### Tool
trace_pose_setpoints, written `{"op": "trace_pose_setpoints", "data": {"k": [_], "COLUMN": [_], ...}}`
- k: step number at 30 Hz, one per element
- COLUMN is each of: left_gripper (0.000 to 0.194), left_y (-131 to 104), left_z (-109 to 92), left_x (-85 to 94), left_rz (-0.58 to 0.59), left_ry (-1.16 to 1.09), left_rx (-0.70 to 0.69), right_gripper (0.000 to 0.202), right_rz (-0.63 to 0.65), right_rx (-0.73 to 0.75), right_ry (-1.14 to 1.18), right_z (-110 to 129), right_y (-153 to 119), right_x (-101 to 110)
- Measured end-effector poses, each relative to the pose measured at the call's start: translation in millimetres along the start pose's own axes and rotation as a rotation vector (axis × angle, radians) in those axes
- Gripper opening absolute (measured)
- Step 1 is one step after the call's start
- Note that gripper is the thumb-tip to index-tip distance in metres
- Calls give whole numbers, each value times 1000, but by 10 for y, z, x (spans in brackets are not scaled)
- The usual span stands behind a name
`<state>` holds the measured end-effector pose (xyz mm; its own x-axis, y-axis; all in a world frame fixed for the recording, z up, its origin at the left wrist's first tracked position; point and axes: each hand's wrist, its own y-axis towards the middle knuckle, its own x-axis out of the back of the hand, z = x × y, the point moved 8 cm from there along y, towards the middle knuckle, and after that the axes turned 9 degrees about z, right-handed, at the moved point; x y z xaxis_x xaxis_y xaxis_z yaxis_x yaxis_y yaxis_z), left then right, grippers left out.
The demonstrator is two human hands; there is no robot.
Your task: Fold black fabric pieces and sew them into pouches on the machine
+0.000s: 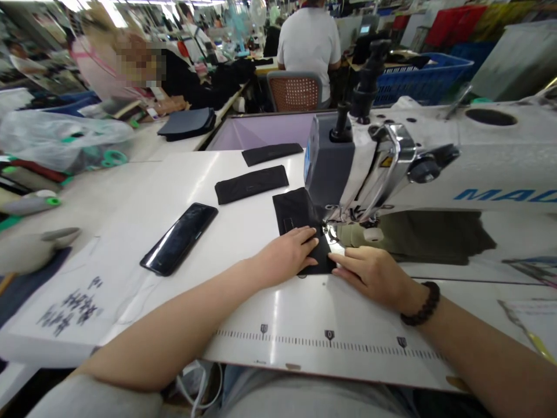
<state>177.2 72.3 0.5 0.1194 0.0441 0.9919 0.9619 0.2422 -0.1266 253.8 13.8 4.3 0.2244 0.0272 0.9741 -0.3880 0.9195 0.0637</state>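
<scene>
The black fabric piece (pixel 292 204) lies flat on the white table (pixel 243 232), just left of the needle of the sewing machine (pixel 474 157). Its right edge comes close to the presser foot (pixel 330 231); whether it goes under the foot, I cannot tell. The left hand (pixel 285 255) rests palm down on this piece, to the left of the sewing machine's needle, with fingers almost straight; it is not clenched and grasps nothing. The right hand (pixel 376 276) is in front of the sewing machine, fingers partly bent, with its fingertips at the right edge of the piece. Whether they pinch the cloth or only touch it, I cannot tell. The right wrist wears a dark bracelet (pixel 424 305).

Under the arm of the sewing machine lies an olive-green cloth (pixel 435 238). To the left of the sewing machine are a nearer black strip (pixel 252 184) and a farther black strip (pixel 272 153), apart from each other. A phone (pixel 179 238) lies farther to the left of the sewing machine. In front of the machine, a printed scale (pixel 329 339) runs along the table. Behind the machine stands a blue basket (pixel 426 81).
</scene>
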Motion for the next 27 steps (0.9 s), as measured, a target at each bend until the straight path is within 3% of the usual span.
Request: {"op": "trace_pose_setpoints", "data": {"k": [15, 27], "left_gripper": [41, 39], "left_y": [89, 62], "left_z": [128, 117], "left_x": [3, 4], "left_rz": [16, 8], "left_ry": [-88, -125], "left_rx": [-78, -80], "right_gripper": [33, 33], "right_rz": [-2, 18], "right_rx": [-55, -8], "right_ry": [-37, -32], "right_z": [-25, 8], "right_y": [44, 52], "right_x": [-47, -38]}}
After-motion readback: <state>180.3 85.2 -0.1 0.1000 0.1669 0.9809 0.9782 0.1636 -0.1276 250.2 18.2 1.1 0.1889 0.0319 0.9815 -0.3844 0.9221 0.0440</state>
